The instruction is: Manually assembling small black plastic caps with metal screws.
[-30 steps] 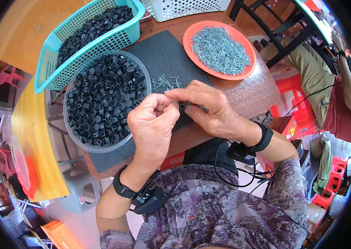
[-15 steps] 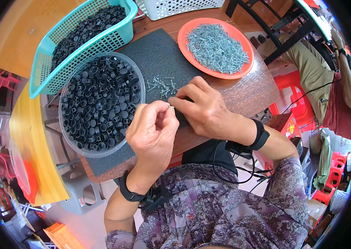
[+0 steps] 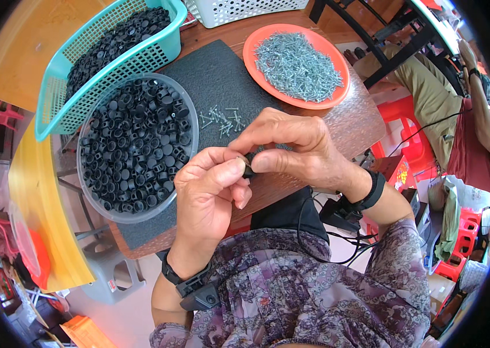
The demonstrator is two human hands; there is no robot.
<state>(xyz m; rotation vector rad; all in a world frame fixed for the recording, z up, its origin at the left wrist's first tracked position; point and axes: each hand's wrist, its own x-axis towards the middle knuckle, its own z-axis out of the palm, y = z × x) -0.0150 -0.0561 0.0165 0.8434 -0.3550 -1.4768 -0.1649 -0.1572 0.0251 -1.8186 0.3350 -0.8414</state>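
Over the near edge of the dark mat, my two hands meet at the fingertips. A small black plastic cap (image 3: 249,169) shows between them, partly hidden by the fingers. Thumb and fingers of my right hand (image 3: 300,145) grip the cap from the right. My left hand (image 3: 207,188) is closed in a pinch against its left side; a tiny thin bit shows at those fingertips, too small to name. Just beyond lie several loose screws (image 3: 222,120) on the mat. To the left, a round clear tub (image 3: 194,124) is filled with similar black caps.
An orange plate (image 3: 345,87) heaped with silvery screws stands at the far right of the table. A turquoise basket (image 3: 167,55) of black parts is at the far left, with a white basket (image 3: 245,13) behind. Another person (image 3: 425,93) sits at the right.
The black cap now shows between my fingertips. My right hand has turned, with its thumb coming into view, and my left hand has opened out its lower fingers. The view has shifted slightly.
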